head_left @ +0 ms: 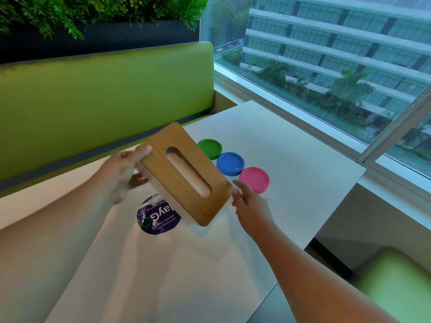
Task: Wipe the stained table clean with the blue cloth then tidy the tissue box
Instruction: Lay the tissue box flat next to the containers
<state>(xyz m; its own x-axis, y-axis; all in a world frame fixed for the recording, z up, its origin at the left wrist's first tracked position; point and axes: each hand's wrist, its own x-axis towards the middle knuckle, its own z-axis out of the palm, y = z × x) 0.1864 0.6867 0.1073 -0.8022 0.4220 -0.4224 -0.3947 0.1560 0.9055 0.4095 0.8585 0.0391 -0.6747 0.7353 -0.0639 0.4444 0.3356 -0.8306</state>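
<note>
The tissue box (186, 173), white with a wooden lid and a long oval slot, is tilted in the air above the white table (291, 159). My left hand (121, 173) grips its left end, thumb on the lid edge and fingers underneath. My right hand (247, 201) is at the box's lower right corner with fingers relaxed; whether it touches the box I cannot tell. No tissue shows in the slot. The blue cloth is not in view.
Three round lids or tubs stand in a row behind the box: green (210, 148), blue (230, 163) and pink (254, 179). A round purple sticker (156, 217) lies on the table under the box. A green bench (93, 101) runs behind; a window is at right.
</note>
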